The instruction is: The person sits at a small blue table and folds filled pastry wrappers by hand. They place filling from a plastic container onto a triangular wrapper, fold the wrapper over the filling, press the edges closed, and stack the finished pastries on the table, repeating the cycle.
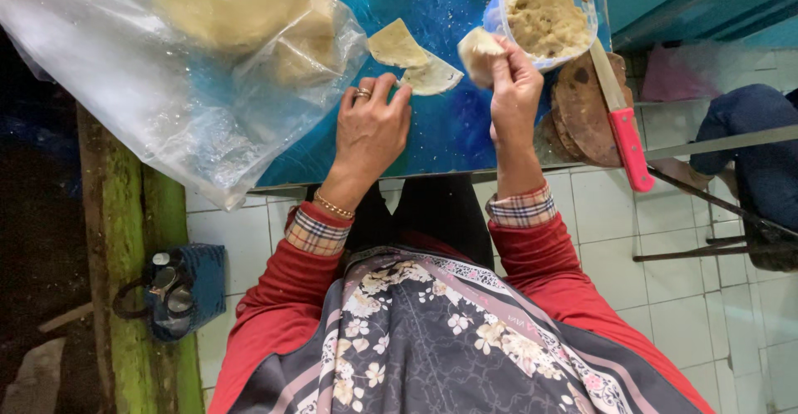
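My right hand (514,90) is raised over the blue table (453,131) and pinches a folded piece of pale dough (477,51) between its fingertips. My left hand (370,127), with a ring and a gold bracelet, rests on the table, its fingertips touching a flat triangular dough piece (433,76). A second triangular dough piece (396,45) lies just beyond it. A clear plastic tub of crumbly beige filling (544,17) stands right behind my right hand.
A large clear plastic bag of dough (199,48) covers the table's left side. A pink-handled knife (625,127) lies on a round wooden board (586,110) at the right edge. A blue basket (179,289) sits on the tiled floor; another person's leg (744,123) is at right.
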